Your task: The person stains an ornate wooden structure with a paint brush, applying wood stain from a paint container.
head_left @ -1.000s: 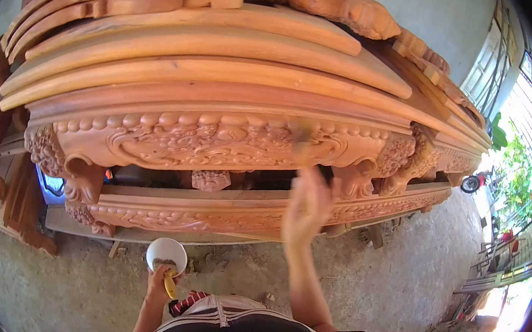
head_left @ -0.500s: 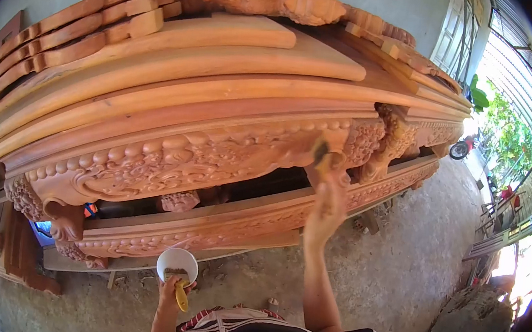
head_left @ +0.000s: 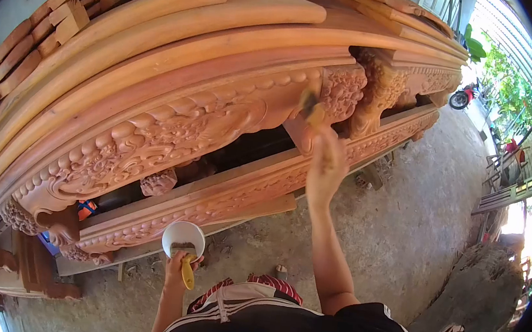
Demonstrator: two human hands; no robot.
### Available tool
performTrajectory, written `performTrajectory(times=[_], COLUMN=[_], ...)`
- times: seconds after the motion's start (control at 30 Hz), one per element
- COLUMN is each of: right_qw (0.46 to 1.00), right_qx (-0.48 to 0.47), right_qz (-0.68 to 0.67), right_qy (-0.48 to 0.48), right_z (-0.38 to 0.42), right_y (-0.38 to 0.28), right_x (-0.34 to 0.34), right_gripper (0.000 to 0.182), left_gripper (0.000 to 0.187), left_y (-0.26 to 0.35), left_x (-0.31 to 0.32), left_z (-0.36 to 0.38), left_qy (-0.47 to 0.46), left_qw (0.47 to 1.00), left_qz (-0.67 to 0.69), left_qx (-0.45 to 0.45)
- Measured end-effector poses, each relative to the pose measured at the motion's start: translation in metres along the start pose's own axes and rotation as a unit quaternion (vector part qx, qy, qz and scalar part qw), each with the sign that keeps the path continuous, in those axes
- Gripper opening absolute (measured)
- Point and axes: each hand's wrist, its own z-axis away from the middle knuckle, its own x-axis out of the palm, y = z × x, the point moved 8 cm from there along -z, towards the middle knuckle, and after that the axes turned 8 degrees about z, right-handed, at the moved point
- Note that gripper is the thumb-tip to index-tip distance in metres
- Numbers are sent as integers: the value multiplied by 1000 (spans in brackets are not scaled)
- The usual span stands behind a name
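A large reddish carved wooden piece (head_left: 172,130) fills the upper left and middle. Raised at its carved front, near the bulging corner block, my right hand (head_left: 328,159) grips a brush (head_left: 311,109) with dark bristles and a yellowish handle; hand and brush are blurred. Whether the bristles touch the wood is unclear. Low in the view, my left hand (head_left: 179,268) holds a white cup (head_left: 183,235) together with a second brush (head_left: 187,273), whose yellow handle hangs over the rim. Some brownish matter shows inside the cup.
Long curved boards (head_left: 163,32) are stacked on the carved piece. Other wooden furniture parts (head_left: 35,265) stand at lower left. A grey concrete floor (head_left: 418,201) runs to the right, with a motorbike (head_left: 461,99), a bench (head_left: 513,192) and a big rough slab (head_left: 479,292).
The view has shifted and turned, so the carved piece sits further left and tilts more. The brush in my right hand has moved slightly up and left in view. Both hands keep their holds.
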Motion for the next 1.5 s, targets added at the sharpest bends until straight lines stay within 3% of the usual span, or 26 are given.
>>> performTrajectory(times=[0.03,0.1,0.13,0.17,0.23,0.27,0.33,0.37,0.43,0.47,0.5,0.6,0.63,0.73,0.8,0.83,0.9,0.93,1.0,1.03,1.1,1.23,1.33,1.4,1.47,1.5], right_qw=[1000,983,978,977,996,996,989,990,970,963,963,998,998,989,966,966,992,992,960,960,915,952,951,981,934,944], right_qx=[0,-67,-33,-26,-2,7,-132,-128,-153,-159,-159,-51,-51,-105,33,37,-105,-99,-167,-166,-72,84,91,39,122,75], right_qz=[-3,-3,-32,-32,-75,-68,41,43,95,27,18,-11,-9,67,-106,-107,-64,-58,-49,-51,-127,-16,51,133,230,196], right_qy=[-3,-169,-203,-209,-41,-49,45,37,-166,-217,-215,-28,-28,-78,-232,-234,-35,-43,-220,-219,-377,-294,-289,-134,-244,-255], right_z=[10,31,32,28,-11,-23,-33,-23,2,15,12,-17,-18,-14,4,3,-8,1,33,43,79,64,76,86,119,136], right_y=[-4,-20,-13,-8,-10,1,0,2,-3,-7,-9,8,13,6,-5,-6,-23,-22,-32,-34,-30,44,106,138,140,121], right_x=[-3,15,17,11,-26,-20,-26,-28,5,8,11,-21,-20,-9,1,8,-15,-14,18,17,35,37,49,42,61,71], right_gripper=[18,17,17,17,15,15,15,15,16,16,16,16,16,16,16,16,15,15,16,16,15,16,17,17,15,15], left_gripper=[27,27,27,27,26,26,27,27,28,30,30,32,32,32,31,31,29,28,27,25,22,21,24,26,28,28], left_y=[-3,-11,-15,-17,-24,-28,-31,-35,-32,-33,-28,-25,-28,-30,-26,-25,-27,-30,-34,-30,-20,-19,-24,-29,-36,-39], left_x=[7,16,20,18,19,15,14,13,23,25,29,50,45,35,35,32,28,19,12,15,21,17,-4,-5,-7,-11], left_z=[3,4,4,3,-5,-9,-11,-8,-9,-9,-6,16,15,8,17,19,24,20,22,22,27,35,28,28,36,35], left_qy=[6,8,7,16,-12,-3,-8,-1,0,16,19,32,32,15,17,21,21,42,43,36,24,42,19,4,58,59], left_qw=[1000,1000,1000,1000,999,999,999,999,997,998,998,999,999,999,1000,1000,1000,998,998,998,999,999,1000,1000,997,997], left_qz=[-1,3,4,2,-26,-28,-14,-14,-21,-12,-13,10,9,-9,-7,-8,20,-14,-15,-13,-25,-4,5,4,24,20], left_qx=[1,-5,-15,-18,-24,-34,-38,-43,-69,-62,-52,-39,-41,-32,-15,-16,-10,-36,-51,-53,-30,-13,1,9,-34,-35])
